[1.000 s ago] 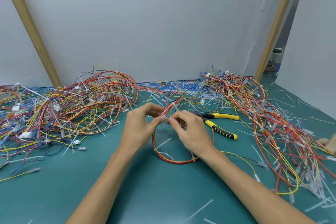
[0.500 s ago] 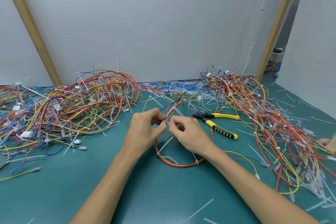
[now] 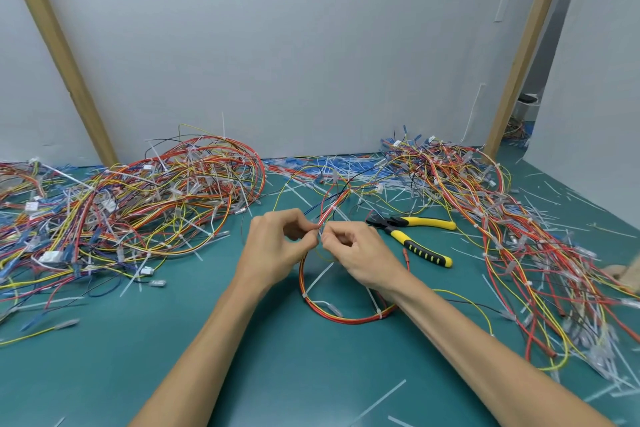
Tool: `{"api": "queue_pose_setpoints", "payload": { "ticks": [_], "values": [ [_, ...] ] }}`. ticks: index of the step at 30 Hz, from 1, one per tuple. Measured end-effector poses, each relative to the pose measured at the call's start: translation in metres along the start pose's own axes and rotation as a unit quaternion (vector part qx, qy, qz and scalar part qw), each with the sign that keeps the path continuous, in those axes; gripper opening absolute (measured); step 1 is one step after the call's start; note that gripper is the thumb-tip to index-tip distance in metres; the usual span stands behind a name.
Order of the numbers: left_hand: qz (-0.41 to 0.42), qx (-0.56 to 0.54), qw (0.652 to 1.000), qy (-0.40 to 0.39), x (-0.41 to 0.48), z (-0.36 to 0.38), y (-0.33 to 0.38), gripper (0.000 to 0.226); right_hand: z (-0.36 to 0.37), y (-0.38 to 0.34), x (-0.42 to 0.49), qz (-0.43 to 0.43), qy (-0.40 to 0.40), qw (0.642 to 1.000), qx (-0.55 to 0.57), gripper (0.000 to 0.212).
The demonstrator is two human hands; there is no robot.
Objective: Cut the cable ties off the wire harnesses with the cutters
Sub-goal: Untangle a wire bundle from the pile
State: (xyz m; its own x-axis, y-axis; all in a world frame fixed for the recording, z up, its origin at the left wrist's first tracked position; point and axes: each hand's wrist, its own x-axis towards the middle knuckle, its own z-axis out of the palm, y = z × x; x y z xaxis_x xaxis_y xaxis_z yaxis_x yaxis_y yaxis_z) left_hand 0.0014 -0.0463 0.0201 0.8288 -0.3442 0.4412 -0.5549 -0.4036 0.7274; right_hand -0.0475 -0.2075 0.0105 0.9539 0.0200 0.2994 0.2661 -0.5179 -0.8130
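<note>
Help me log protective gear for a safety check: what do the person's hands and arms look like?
The left hand and right hand are bare: no gloves, and no rings show. The left forearm and right forearm are uncovered to the frame's edge, with no sleeves, watch or wristbands.

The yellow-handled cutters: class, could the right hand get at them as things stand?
Probably yes: the cutters lie uncovered on the mat beside the right hand, nothing between, though it must first release the wire harness it pinches.

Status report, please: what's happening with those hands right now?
Left hand and right hand both pinch the looped harness near its top. Cutters lie untouched, right of hands. Nothing blocking.
</note>
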Motion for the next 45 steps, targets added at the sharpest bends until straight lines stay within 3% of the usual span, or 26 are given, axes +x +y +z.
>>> {"api": "queue_pose_setpoints", "payload": {
  "ticks": [9,13,16,22,30,39,41,45],
  "values": [
    [-0.021,-0.019,0.999,0.029,-0.002,0.01,-0.003,0.007,0.0,0.003,0.0,0.027,-0.006,0.997,0.07,0.036],
    [-0.132,-0.156,0.979,0.013,-0.003,0.015,-0.007,0.004,-0.005,0.008,-0.002,-0.034,0.05,0.996,-0.07,0.026],
    [-0.168,-0.161,0.972,-0.017,0.0,0.011,-0.012,0.021,-0.006,0.012,-0.003,-0.041,0.071,0.989,-0.12,0.023],
    [-0.15,-0.198,0.968,-0.037,-0.002,0.008,-0.01,0.02,-0.004,0.014,-0.003,-0.047,0.09,0.983,-0.153,0.021],
    [-0.166,-0.208,0.964,-0.001,0.0,0.01,-0.01,0.009,-0.002,0.013,-0.004,-0.045,0.089,0.983,-0.157,0.022],
    [-0.099,-0.123,0.986,0.046,0.0,0.014,-0.012,0.009,-0.002,0.018,-0.003,-0.023,0.095,0.984,-0.146,0.017],
    [-0.082,-0.089,0.99,0.078,0.001,0.015,-0.013,0.01,-0.002,0.015,-0.003,-0.027,0.127,0.979,-0.155,0.01],
    [-0.09,-0.086,0.987,0.105,0.001,0.01,-0.016,0.014,-0.008,0.0,-0.003,-0.121,0.247,0.94,-0.204,0.012]
  ]
}}
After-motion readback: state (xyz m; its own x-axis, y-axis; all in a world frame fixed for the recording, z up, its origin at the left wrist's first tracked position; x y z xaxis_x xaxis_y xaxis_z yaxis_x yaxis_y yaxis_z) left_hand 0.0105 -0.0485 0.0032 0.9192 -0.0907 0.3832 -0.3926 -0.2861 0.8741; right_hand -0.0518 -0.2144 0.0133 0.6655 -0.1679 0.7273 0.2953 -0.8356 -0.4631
